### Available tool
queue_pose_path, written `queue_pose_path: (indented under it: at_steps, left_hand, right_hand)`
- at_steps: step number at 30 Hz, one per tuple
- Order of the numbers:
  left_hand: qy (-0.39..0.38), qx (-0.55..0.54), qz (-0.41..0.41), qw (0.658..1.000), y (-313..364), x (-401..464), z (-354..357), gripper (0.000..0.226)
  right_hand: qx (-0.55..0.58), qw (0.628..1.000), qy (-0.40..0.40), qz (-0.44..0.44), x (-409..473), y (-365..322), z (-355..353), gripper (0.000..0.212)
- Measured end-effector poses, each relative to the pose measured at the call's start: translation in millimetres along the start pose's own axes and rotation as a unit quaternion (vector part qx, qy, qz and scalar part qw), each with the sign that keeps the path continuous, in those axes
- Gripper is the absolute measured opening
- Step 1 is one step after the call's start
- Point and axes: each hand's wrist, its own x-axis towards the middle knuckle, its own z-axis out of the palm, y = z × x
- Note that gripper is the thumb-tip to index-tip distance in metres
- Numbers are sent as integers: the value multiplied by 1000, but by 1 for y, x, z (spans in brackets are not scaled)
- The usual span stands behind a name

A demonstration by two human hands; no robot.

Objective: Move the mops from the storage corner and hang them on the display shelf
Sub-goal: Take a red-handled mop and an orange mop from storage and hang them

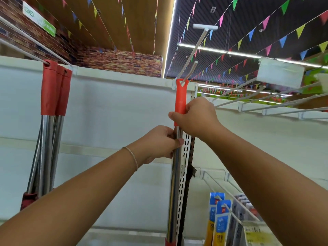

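Gripping one mop [178, 157]: right hand [197, 118] wrapped round its orange grip, left hand [160, 142] pinching the steel shaft, loop over a peg hook [192, 68]; packet [221, 222] print unreadable.

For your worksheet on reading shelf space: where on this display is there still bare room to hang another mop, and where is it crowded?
Free: the white back panel between the hung mops and the mop being held, and the bare hooks at upper right. Crowded: the left hook carrying several red handles, and the lower-right hooks with packaged goods. Both the left hand and right hand occupy the middle hook's space.
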Motion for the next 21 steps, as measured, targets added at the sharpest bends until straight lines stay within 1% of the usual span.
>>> queue_pose_path:
  at_steps: [3, 7, 13, 21]
  left_hand:
    - [17, 2, -27, 999, -8, 15, 2, 17]
    - [50, 29, -23, 998, -15, 33, 4, 25]
    - [64, 59, -19, 996, -25, 57, 2, 22]
    - [68, 74, -7, 995, -38, 74, -3, 23]
  right_hand:
    - [-22, 1000, -12, 14, 20, 4, 13, 41]
    - [-16, 999, -10, 30, 36, 11, 31, 38]
    - [0, 998, -11, 60, 54, 17, 50, 41]
    - [12, 996, 6, 83, 62, 17, 66, 39]
